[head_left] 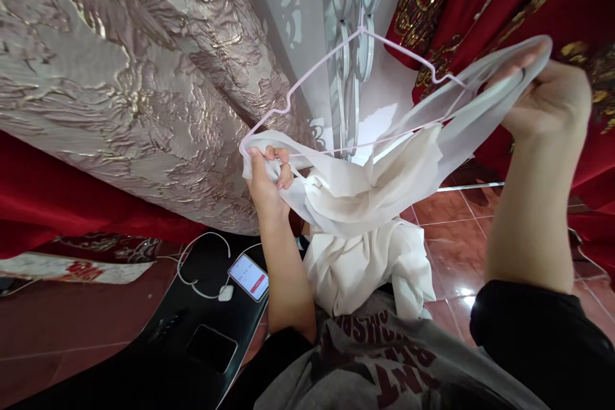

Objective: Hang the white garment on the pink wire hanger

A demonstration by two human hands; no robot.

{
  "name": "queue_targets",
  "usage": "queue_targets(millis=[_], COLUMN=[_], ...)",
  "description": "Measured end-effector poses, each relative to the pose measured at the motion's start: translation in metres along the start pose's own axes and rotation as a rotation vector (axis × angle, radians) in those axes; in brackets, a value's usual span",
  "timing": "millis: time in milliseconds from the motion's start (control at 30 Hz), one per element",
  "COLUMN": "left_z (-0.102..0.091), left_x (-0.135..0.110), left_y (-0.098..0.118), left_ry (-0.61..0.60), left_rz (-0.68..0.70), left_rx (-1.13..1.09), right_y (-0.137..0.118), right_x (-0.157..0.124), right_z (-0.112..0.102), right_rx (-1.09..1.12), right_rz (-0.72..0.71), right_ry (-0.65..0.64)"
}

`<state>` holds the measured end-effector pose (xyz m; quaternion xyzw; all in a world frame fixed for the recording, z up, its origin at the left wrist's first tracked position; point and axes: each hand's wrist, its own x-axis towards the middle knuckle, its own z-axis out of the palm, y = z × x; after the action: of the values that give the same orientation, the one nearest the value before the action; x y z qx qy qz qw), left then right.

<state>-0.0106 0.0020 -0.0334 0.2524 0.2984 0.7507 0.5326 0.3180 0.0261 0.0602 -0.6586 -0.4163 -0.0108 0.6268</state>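
Pinching sheer white garment [365,198] at pink hanger [362,30] with left hand [269,179] at 9 o'clock, clutching its edge with right hand [557,99] at 2 o'clock.

the slim, pale pink hanger [362,29] hangs tilted, its right end higher than its left; both sloping shoulders are notched, and a thin straight bar runs across the bottom. the garment [379,198], thin and white to cream, is partly on it. its sheer edge is gathered around the hanger's left end and pulled wide past the right end, where the hanger's tip shows faintly through. between the two ends the cloth sags beneath the hanger's bar in loose folds, with a creased, bunched mass lower down.
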Motion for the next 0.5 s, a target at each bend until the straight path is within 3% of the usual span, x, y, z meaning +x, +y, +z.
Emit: queue_targets(millis=[167, 233, 333, 433, 500], left_z=[-0.001, -0.001, 0.002, 0.004, 0.004], left_x=[0.001, 0.001, 0.001, 0.0, 0.001], left_y=[-0.002, -0.004, -0.007, -0.008, -0.008], left_ry=[-0.001, -0.01, 0.007, 0.017, 0.009], left_rz=[-0.014, -0.039, -0.065, -0.069, -0.078], left_rx=[0.014, 0.008, -0.004, -0.011, -0.015], right_y=[0.007, 0.013, 0.025, 0.035, 0.035], right_x=[-0.075, -0.085, -0.075, -0.054, -0.047], right_z=[-0.02, -0.033, -0.054, -0.062, -0.05], right_rx=[-0.139, -0.194, -0.171, 0.303, 0.781], right_rz=[0.251, 0.371, 0.579, 0.677, 0.572], right_ry=[0.117, 0.169, 0.188, 0.012, -0.203])
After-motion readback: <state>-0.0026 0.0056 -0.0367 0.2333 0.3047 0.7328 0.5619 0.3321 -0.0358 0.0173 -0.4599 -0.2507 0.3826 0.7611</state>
